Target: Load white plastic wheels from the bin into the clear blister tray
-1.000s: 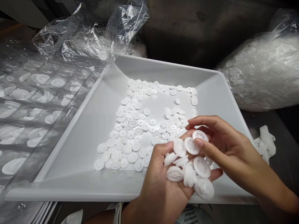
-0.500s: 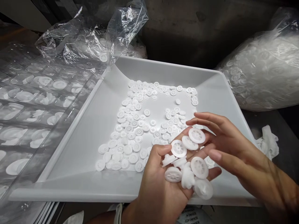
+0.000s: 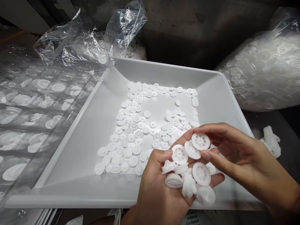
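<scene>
My left hand [image 3: 166,187] lies palm up, cupped around several small white plastic gears [image 3: 180,154]. Its thumb presses against the edge of one of them. Among these pieces are flat spoked wheels and a knobbly white part [image 3: 189,185]. From the right, my right hand [image 3: 236,156] reaches over the pile, with thumb and fingers closed about the uppermost gear [image 3: 201,141]. Both hands are above the near right part of a grey-white plastic tray [image 3: 77,184]. Many similar gears [image 3: 127,152] are scattered over its bottom.
At the left stand clear plastic trays [image 3: 35,125] with white parts in their pockets. An opened clear bag [image 3: 91,47] slumps behind the tray's left corner. A full bag of white gears [image 3: 267,72] sits at the right, near a loose white part [image 3: 272,142].
My right hand's thumb and fingers have come together onto the uppermost gear in the left palm. My left hand still holds the pile, slightly lower in view.
</scene>
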